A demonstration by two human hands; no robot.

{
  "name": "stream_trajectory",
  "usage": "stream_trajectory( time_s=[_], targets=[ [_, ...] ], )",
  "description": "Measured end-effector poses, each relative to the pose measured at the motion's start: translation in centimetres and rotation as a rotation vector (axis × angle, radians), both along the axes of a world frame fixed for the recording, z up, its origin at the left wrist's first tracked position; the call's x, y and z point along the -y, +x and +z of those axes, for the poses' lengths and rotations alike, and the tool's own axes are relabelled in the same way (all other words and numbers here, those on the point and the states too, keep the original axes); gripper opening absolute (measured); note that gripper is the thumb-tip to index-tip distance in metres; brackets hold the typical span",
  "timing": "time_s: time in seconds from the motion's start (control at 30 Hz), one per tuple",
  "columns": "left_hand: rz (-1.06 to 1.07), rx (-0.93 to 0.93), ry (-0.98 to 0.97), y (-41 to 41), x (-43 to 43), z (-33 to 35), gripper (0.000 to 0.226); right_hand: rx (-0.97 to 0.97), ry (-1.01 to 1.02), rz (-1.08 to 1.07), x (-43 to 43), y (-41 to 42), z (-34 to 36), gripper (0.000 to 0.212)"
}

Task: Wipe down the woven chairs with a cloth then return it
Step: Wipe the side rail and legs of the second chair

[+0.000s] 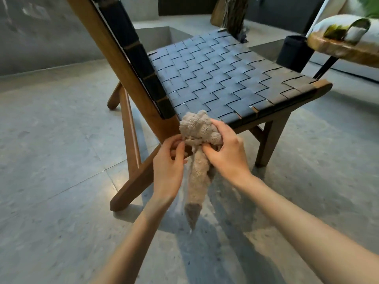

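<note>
A woven chair (215, 78) stands on a gray floor (51, 150). Its seat is made of dark flat straps that go over and under each other. The frame (131, 138) and the legs are brown wood. The chair back (131, 48) leans away up on the left, with the same dark straps on it.

A fluffy tan cloth (196, 128) is bunched up at the near corner of the seat, right where the seat meets the wooden frame. The top of the bunch touches the seat edge. A long end of the cloth hangs down between the two arms, and its tip looks a bit darker.

Both hands hold the cloth. The left hand (170, 162) has its fingers bent, and it pinches the left side of the bunch with thumb and fingertips. The right hand (227, 154) is curled around the right side of the bunch, with its thumb tucked under the cloth and its fingers over the top.

Behind the chair, on the right, there is a black box (293, 51). Next to it is a wooden table (338, 48) with a thick top and thin black legs
</note>
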State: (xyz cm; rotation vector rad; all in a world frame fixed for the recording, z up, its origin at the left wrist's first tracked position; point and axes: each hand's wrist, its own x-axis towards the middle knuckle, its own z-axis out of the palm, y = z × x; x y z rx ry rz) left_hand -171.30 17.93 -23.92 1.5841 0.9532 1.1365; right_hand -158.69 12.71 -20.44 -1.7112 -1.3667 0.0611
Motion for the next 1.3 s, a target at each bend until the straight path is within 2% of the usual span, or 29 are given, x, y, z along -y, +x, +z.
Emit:
stream_trajectory(
  time_s=[0.1,0.23,0.43,0.57,0.77,1.0,1.13,1.3],
  targets=[
    [0.042,-0.160,0.205,-0.2,0.1,-0.2,0.031,0.225,-0.027,0.124,-1.3,1.5,1.8,0.065],
    [0.075,-0.370,0.413,-0.7,0.1,-0.8,0.043,0.352,-0.167,0.244,-2.4,2.7,2.5,0.079],
    [0.015,-0.485,0.523,-0.7,-0.5,-2.2,0.058,0.410,-0.071,0.306,-2.5,3.4,-3.2,0.050],
    [-0.002,-0.576,0.560,0.2,-0.8,-2.5,0.058,0.354,0.060,0.305,-3.2,4.3,-5.6,0.040],
    [0.046,-0.543,0.528,3.1,-0.7,-1.3,0.053,0.320,0.250,0.313,-4.1,7.1,-5.8,0.026],
    [0.125,-0.670,0.674,6.8,-1.1,0.4,0.055,0.212,0.277,0.317,-3.1,10.9,-5.3,0.023],
    [0.045,-0.722,0.761,10.6,-1.0,1.7,0.052,0.141,0.280,0.250,-1.7,15.9,-4.1,0.023],
    [-0.055,-0.633,0.757,17.2,-1.5,3.9,0.042,0.167,0.257,0.187,-0.3,21.6,-1.9,0.029]
  ],
)
